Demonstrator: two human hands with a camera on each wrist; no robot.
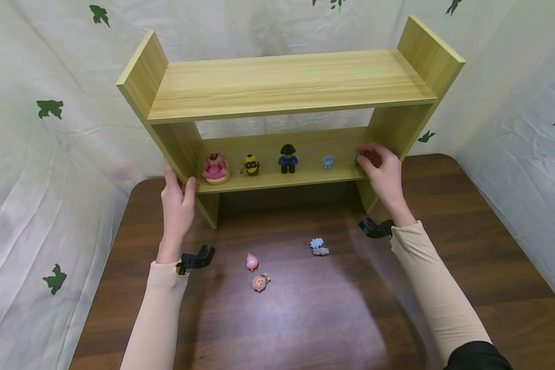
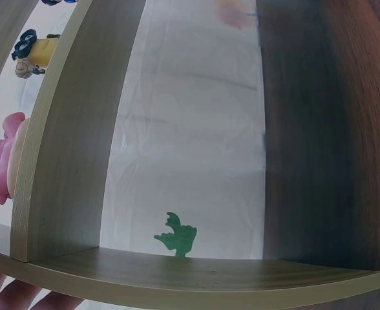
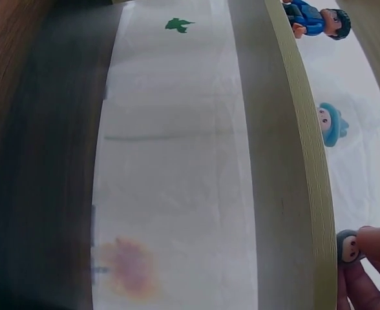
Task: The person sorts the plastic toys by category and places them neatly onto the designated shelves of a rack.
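Observation:
A light wooden shelf (image 1: 268, 108) stands on the table. My left hand (image 1: 177, 209) grips its left side panel, thumb on the inner side and fingers outside. At the right end of the lower board, my right hand (image 1: 385, 177) pinches a small grey figurine (image 3: 348, 248) between thumb and fingers; the head view hides most of it. Left of it along the board stand a small blue figurine (image 1: 328, 162), a blue-clad doll with dark hair (image 1: 288, 159), a yellow goggled figurine (image 1: 251, 165) and a pink bear figurine (image 1: 215, 167).
On the dark wooden table (image 1: 305, 318) in front lie a pink figurine (image 1: 252, 262), an orange-pink lion-like figurine (image 1: 260, 282), a pale blue figurine (image 1: 316, 243) and a grey figurine (image 1: 321, 252). White cloth (image 1: 51, 205) with green leaf shapes hangs behind and beside the table.

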